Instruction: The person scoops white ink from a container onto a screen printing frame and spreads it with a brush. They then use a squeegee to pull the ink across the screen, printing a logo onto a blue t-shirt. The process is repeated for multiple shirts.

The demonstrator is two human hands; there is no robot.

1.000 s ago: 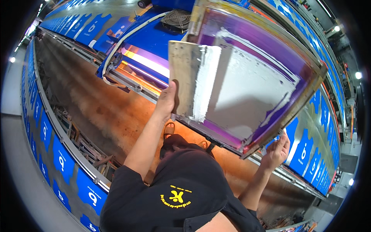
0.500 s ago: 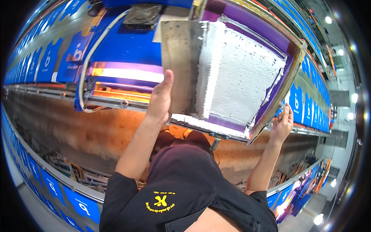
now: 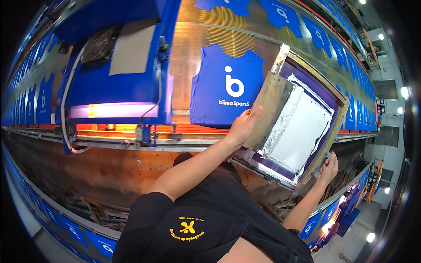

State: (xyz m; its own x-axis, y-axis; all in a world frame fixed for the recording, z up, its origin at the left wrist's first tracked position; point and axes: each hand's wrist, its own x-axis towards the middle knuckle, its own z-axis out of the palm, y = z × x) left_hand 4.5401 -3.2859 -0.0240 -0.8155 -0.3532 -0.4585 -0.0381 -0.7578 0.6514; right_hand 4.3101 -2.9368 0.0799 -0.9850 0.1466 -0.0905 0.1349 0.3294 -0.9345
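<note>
I hold a screen-printing frame (image 3: 342,109) tilted, right of my body. White ink (image 3: 302,133) covers much of its purple mesh. A wooden squeegee (image 3: 270,105) lies in it along the left side, its lower edge caked with ink. My left hand (image 3: 245,126) is closed at the squeegee's wooden edge, thumb on the near side; the other fingers are hidden behind it. At the frame's near right edge my right hand (image 3: 328,168) grips with bent fingers. Left of the frame, a blue shirt panel (image 3: 226,87) with a white print lies flat on the long table.
A blue heater unit (image 3: 114,87) with a fan and a loose cable glows orange underneath, on a rail (image 3: 184,143) along the table's near edge. More printed blue panels (image 3: 323,41) line the table beyond. Another table with blue panels (image 3: 66,221) stands behind me.
Both hands have carried the frame and squeegee to the right, and the frame has turned clockwise. The printed panel and the whole heater now show at left.
</note>
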